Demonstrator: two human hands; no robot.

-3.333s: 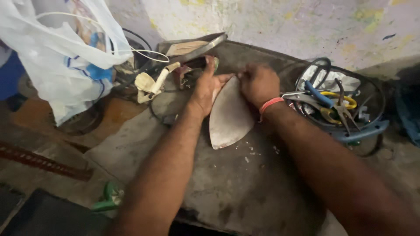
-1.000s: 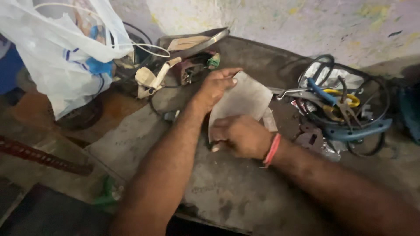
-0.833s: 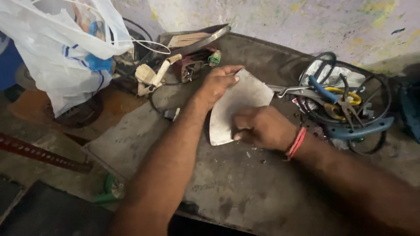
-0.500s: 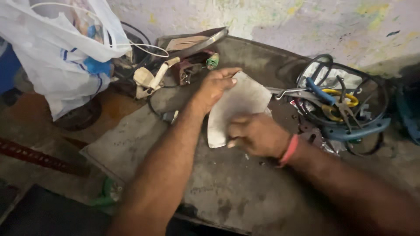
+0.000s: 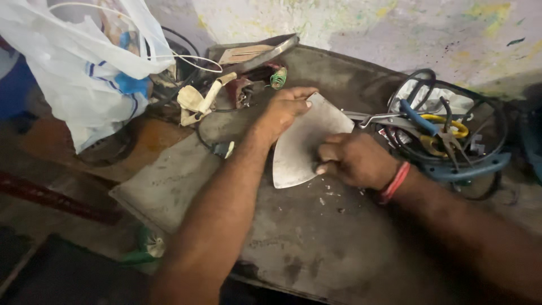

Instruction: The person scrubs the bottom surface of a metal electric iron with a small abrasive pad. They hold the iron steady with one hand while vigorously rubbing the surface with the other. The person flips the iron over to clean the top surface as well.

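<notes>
A flat grey metal plate (image 5: 302, 148), shaped like an iron's sole with one pointed end, lies on the dark worn workbench (image 5: 316, 243). My left hand (image 5: 282, 110) presses down on its far edge with fingers spread over it. My right hand (image 5: 353, 160), with a red band at the wrist, is closed in a fist on the plate's near right side; whether it grips a small tool is hidden. Small light crumbs (image 5: 327, 195) lie on the bench just below the plate.
A white plastic bag (image 5: 84, 62) hangs at the far left. Cream plug and wires (image 5: 197, 99), a green spool (image 5: 278, 77) and a metal piece (image 5: 254, 53) lie behind. Pliers and coiled cables (image 5: 446, 133) crowd the right. A grey sheet (image 5: 169, 181) overhangs the bench's left edge.
My right hand slid from the plate's far end down to its near right side and moved back and forth there. My left hand stayed pressed on the far edge.
</notes>
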